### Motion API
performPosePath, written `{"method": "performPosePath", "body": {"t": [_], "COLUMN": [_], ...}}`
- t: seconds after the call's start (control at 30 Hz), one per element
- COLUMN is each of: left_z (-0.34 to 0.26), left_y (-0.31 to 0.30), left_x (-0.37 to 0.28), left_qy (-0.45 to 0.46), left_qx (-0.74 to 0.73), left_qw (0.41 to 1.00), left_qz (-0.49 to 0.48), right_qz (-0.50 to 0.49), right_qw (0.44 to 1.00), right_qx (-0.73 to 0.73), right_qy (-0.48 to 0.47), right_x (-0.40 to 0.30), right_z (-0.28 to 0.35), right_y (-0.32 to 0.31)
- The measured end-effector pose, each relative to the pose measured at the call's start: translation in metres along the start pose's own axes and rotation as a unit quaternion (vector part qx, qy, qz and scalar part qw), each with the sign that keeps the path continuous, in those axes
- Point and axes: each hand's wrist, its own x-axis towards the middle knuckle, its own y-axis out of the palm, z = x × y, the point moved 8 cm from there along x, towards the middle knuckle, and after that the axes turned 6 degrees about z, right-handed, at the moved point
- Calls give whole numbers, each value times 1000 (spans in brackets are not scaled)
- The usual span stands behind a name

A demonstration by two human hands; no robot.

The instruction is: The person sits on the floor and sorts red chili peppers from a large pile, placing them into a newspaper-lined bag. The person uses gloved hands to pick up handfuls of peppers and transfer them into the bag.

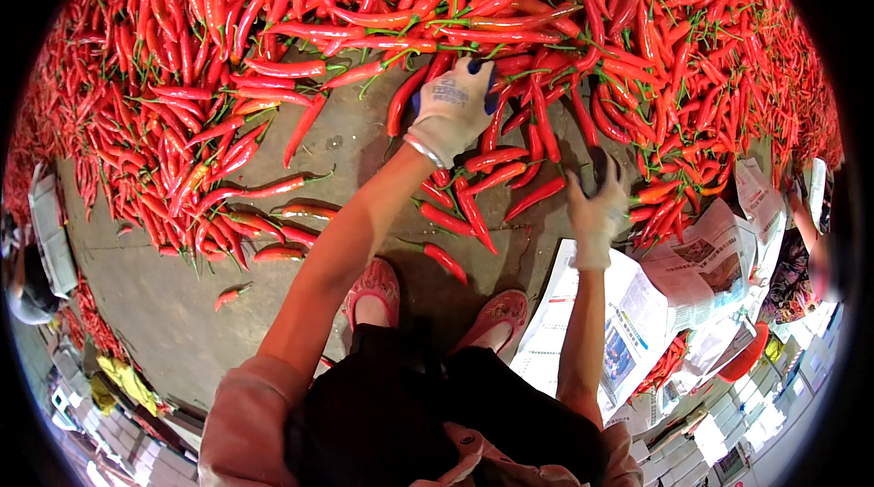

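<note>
My left hand, in a pale work glove with dark blue fingertips, reaches into the near edge of a large pile of red chili peppers. Its fingers curl at the peppers there, but what they grip is partly hidden. My right hand, in a similar glove, is lower and to the right, just over the floor, thumb and fingers apart and nothing visible between them. Between the hands, loose red chili peppers with green stems lie on the concrete floor. More peppers lie just right of my right hand.
Newspaper sheets cover something at the right, with red peppers showing beneath. A red basin stands beyond. Another person is at the far right edge, and another at the far left beside a pale crate.
</note>
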Motion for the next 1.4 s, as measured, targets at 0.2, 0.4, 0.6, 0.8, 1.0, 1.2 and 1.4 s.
{"method": "performPosePath", "body": {"t": [0.2, 0.4, 0.6, 0.8, 1.0, 1.2, 1.4], "left_z": [28, 109, 94, 89, 79, 94, 110], "left_y": [-35, 3, 24, 33, 34, 46, 28], "left_x": [-52, -116, -134, -152, -169, -175, -176], "left_qy": [-18, -223, -268, -288, -301, -259, -229], "left_qx": [-171, -711, -731, -734, -708, -723, -750], "left_qw": [981, 665, 627, 615, 638, 640, 618], "left_qz": [-94, -51, -26, 14, 32, 9, -55], "right_qz": [98, 51, 168, 48, 291, 318, 441], "right_qw": [995, 996, 952, 974, 949, 944, 721], "right_qx": [17, 30, -83, 29, 100, 85, 508], "right_qy": [24, -72, -240, -219, -63, -39, 168], "right_x": [25, -6, -16, -5, -73, -88, -109], "right_z": [-7, 29, 99, 94, 84, 71, 50], "right_y": [52, 19, 45, 7, 36, 71, 65]}}
